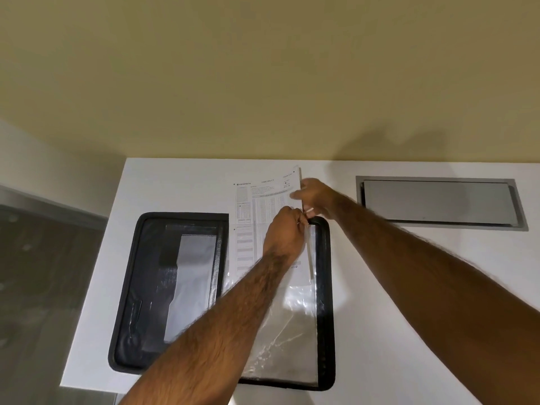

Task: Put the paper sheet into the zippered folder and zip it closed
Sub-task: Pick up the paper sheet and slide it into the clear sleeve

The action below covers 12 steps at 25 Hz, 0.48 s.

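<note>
Lying open and flat on the white table [163,185], the zippered folder [325,302] shows 2 dark-edged halves side by side. The folder serves as the landmark here. Its left half carries dark inner pockets and a greyish panel [190,285]; its right half is covered by a crinkled clear plastic sleeve [289,340].

The paper sheet [263,200], printed with fine rows of text and tables, lies over the right half of the folder. Its lower part sits under or within the clear sleeve, though which of the 2 cannot be told for sure, and its upper part sticks out past the folder's far edge onto the table.

The left hand [285,235] is curled closed at the folder's far right corner, fingers pinched on the sheet's right edge or the sleeve's lip; the exact thing gripped is hidden. The right hand [315,197] is just beyond that corner, its thumb and fingers closed on the sheet's right edge near the top. Both forearms reach across the folder from the near side.

To the right of the folder, well apart, a grey metal flap [438,203] is set flush into the table.
</note>
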Tool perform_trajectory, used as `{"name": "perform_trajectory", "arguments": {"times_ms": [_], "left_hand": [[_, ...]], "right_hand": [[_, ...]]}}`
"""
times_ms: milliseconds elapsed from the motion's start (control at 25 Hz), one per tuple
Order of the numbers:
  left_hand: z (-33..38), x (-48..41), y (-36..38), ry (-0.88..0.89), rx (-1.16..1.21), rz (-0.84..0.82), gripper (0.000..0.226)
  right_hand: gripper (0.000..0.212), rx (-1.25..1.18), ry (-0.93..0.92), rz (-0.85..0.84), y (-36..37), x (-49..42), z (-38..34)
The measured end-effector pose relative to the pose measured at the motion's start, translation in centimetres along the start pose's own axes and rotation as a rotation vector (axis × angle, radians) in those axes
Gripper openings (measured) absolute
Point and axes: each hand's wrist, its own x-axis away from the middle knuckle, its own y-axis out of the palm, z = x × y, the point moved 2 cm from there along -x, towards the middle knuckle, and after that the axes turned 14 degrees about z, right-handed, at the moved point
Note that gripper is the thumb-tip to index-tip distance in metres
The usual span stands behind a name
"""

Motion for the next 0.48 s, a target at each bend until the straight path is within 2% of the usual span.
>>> {"name": "perform_trajectory", "arguments": {"times_ms": [40, 120, 200, 360, 480], "left_hand": [[0.0, 0.0, 0.1, 0.009, -0.004, 0.001, 0.018], [0.0, -0.1, 0.0, 0.014, -0.009, 0.004, 0.019], [0.1, -0.4, -0.1, 0.013, -0.017, 0.009, 0.02], [0.2, -0.9, -0.3, 0.046, -0.059, 0.003, 0.019], [-0.1, -1.3, -0.3, 0.021, -0.044, -0.024, 0.015]], "right_hand": [[0.036, -0.047, -0.045, 0.066, 0.1, -0.5, -0.4], [0.054, 0.016, -0.172, 0.171, 0.2, -1.5, -1.2], [0.06, 0.12, -0.264, 0.18, 0.3, -1.9, -1.7], [0.063, 0.22, -0.26, 0.094, -0.2, -1.7, -1.5], [0.063, 0.316, -0.172, -0.069, -0.7, -0.5, 0.4]]}}
